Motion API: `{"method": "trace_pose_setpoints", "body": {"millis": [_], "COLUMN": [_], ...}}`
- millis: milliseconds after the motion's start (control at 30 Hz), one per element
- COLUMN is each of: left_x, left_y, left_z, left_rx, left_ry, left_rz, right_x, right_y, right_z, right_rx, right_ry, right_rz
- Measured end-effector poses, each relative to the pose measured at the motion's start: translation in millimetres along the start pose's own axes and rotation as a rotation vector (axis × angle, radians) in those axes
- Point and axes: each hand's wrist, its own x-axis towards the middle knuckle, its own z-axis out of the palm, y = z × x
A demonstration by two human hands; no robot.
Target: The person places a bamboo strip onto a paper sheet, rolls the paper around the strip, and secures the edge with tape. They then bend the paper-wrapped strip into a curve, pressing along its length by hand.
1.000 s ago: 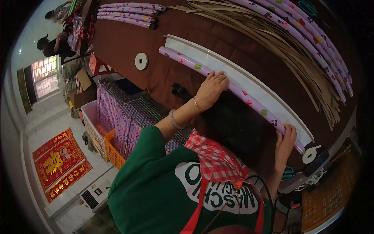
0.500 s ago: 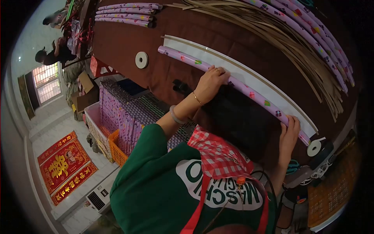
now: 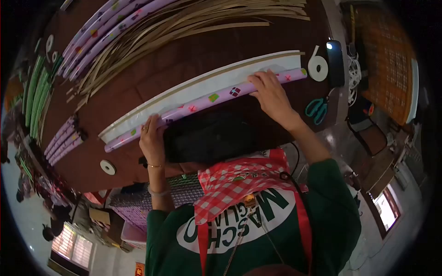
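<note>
A long roll of purple patterned wrapping paper (image 3: 213, 97) lies slantwise across the brown-covered table. Its unrolled white edge (image 3: 230, 76), lined with a thin brownish strip, shows along the far side. My left hand (image 3: 152, 141) is closed over the roll near its left end, fingers on top. Toward the right end, my right hand (image 3: 270, 94) grips the same roll with fingers bent over it. A dark, soft-looking item (image 3: 207, 138) lies on the near side, its kind hard to make out.
Loose brown strips (image 3: 184, 25) and purple rolls (image 3: 110, 32) lie at the back. A white tape roll (image 3: 325, 70), a phone (image 3: 335, 64) and teal scissors (image 3: 317, 109) sit right. Shorter purple rolls (image 3: 63, 141) and another tape roll (image 3: 103, 165) are left.
My head view has turned, so the table appears rotated. Both hands remain on the purple roll, and its white edge still shows.
</note>
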Motion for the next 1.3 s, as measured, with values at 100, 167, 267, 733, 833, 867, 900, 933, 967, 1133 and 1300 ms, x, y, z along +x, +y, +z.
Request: {"method": "trace_pose_setpoints", "body": {"millis": [100,167,267,733,833,867,900,933,967,1133,1300], "left_x": [1,2,-1,-2,-4,-5,-6,-5,-4,7,5], "left_y": [5,4,-1,-3,-3,-5,-5,-6,-6,7,-7], "left_z": [-4,-4,-2,-2,1,1,1,1,1,-9,-4], "left_rx": [-0.026,-0.029,0.019,0.106,0.172,0.174,0.168,0.16,0.159,0.187,0.186], "left_ry": [-0.002,-0.002,-0.021,-0.095,-0.084,-0.084,-0.09,-0.095,-0.095,-0.019,-0.044], "left_rz": [-0.117,-0.066,-0.052,0.039,0.056,0.058,0.054,0.052,0.059,0.127,0.165], "right_x": [-2,-2,-3,-17,-18,-18,-18,-17,-16,-15,-15], "right_y": [3,3,2,7,13,13,13,12,12,13,15], "right_z": [1,2,4,-1,10,11,10,10,9,8,7], "right_rx": [0.023,0.048,0.039,-0.063,-0.05,-0.049,-0.043,-0.039,-0.041,-0.01,0.027], "right_ry": [0.002,-0.001,0.041,0.142,0.165,0.167,0.159,0.153,0.157,0.137,0.127], "right_rz": [0.007,0.005,-0.031,0.033,0.035,0.036,0.04,0.044,0.049,0.029,0.037]}}
